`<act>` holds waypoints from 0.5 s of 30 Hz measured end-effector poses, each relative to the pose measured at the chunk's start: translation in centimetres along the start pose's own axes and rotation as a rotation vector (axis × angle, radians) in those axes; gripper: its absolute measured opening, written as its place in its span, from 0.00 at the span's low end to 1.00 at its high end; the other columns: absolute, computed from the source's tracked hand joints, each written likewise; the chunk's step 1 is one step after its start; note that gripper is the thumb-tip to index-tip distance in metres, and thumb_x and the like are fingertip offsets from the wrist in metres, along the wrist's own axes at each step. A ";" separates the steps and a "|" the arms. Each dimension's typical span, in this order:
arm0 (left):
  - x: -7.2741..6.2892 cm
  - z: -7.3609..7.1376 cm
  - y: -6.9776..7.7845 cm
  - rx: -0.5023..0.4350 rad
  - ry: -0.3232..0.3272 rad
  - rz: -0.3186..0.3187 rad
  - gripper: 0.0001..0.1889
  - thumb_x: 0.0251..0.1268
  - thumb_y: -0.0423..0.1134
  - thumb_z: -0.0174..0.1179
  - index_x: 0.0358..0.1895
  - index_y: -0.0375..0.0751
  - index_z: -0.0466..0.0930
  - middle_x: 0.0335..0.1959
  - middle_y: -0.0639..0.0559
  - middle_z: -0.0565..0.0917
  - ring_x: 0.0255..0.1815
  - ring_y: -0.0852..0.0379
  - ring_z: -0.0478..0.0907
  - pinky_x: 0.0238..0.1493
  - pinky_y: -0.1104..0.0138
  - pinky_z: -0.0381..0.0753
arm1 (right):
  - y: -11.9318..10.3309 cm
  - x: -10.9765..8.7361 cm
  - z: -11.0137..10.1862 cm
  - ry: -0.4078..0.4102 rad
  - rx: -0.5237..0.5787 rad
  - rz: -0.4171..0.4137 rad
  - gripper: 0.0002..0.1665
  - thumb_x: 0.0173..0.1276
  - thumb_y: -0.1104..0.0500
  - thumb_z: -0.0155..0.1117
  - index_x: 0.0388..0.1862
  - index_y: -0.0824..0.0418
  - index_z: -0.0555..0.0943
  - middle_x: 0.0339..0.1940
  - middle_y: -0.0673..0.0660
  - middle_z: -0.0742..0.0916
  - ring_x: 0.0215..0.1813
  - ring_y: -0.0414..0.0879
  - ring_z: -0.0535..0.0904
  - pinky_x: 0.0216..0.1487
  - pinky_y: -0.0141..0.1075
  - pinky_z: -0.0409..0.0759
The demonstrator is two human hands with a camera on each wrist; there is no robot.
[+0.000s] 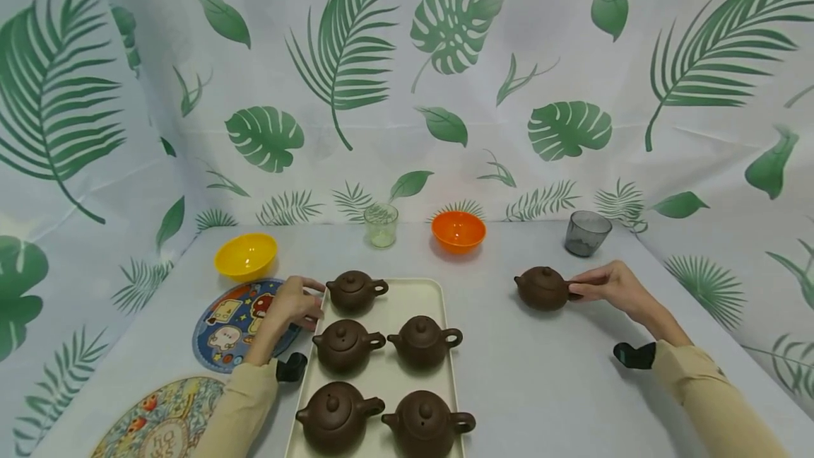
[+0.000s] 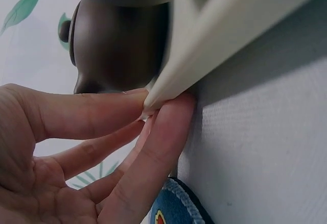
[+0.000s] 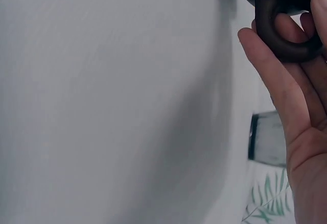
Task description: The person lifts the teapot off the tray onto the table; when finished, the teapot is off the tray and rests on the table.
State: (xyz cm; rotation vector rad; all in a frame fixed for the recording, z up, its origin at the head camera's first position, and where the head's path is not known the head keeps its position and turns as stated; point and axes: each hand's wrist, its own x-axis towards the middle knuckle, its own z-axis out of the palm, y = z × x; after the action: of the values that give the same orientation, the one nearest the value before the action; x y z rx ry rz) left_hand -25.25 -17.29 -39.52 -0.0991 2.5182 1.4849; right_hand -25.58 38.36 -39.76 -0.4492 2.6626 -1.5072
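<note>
My left hand [image 1: 297, 302] is at the far left edge of a cream tray [image 1: 407, 295]. In the left wrist view its thumb and fingers [image 2: 171, 127] pinch the tray's rim from both sides. Several dark brown teapots stand on the tray in two columns, among them a small teapot [image 1: 354, 291] beside that hand and a larger teapot [image 1: 333, 419] at the near end. Off to the right, my right hand [image 1: 610, 287] holds another brown teapot [image 1: 540, 290] by its ring handle [image 3: 294, 50], spout pointing left. The right wrist view cuts off most of this pot.
A yellow bowl [image 1: 246, 257], a green glass [image 1: 381, 226], an orange bowl [image 1: 458, 232] and a grey glass [image 1: 586, 233] line the back. Left of the tray lie a blue cartoon mat [image 1: 219, 302] and a patterned round mat [image 1: 165, 419]. Leaf-printed cloth hangs behind.
</note>
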 end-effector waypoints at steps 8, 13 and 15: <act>0.0 0.4 -0.2 0.020 0.029 -0.020 0.22 0.51 0.20 0.60 0.54 0.26 0.76 0.35 0.35 0.81 0.26 0.52 0.83 0.24 0.60 0.85 | 0.7 -0.6 -0.5 0.011 -0.045 0.051 0.21 0.64 0.63 0.65 0.48 0.81 0.79 0.37 0.53 0.89 0.37 0.40 0.86 0.39 0.29 0.83; 0.2 0.3 -0.2 0.026 0.029 -0.027 0.22 0.52 0.20 0.61 0.54 0.26 0.76 0.36 0.35 0.81 0.26 0.52 0.83 0.25 0.60 0.85 | 0.4 -0.4 -0.7 0.006 -0.098 0.079 0.21 0.64 0.61 0.66 0.48 0.78 0.80 0.38 0.59 0.89 0.37 0.39 0.86 0.40 0.30 0.83; 0.3 0.3 -0.2 0.026 0.028 -0.028 0.22 0.51 0.20 0.60 0.54 0.26 0.76 0.36 0.35 0.80 0.26 0.52 0.83 0.25 0.60 0.86 | 0.0 -0.2 -0.9 0.010 -0.125 0.087 0.21 0.64 0.60 0.65 0.49 0.77 0.81 0.39 0.59 0.89 0.37 0.38 0.86 0.39 0.30 0.82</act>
State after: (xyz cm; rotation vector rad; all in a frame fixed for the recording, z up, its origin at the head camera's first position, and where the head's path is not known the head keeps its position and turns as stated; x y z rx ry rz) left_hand -25.44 -17.14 -39.91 -0.1515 2.5467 1.4497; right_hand -25.51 39.12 -39.33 -0.3276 2.7553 -1.3290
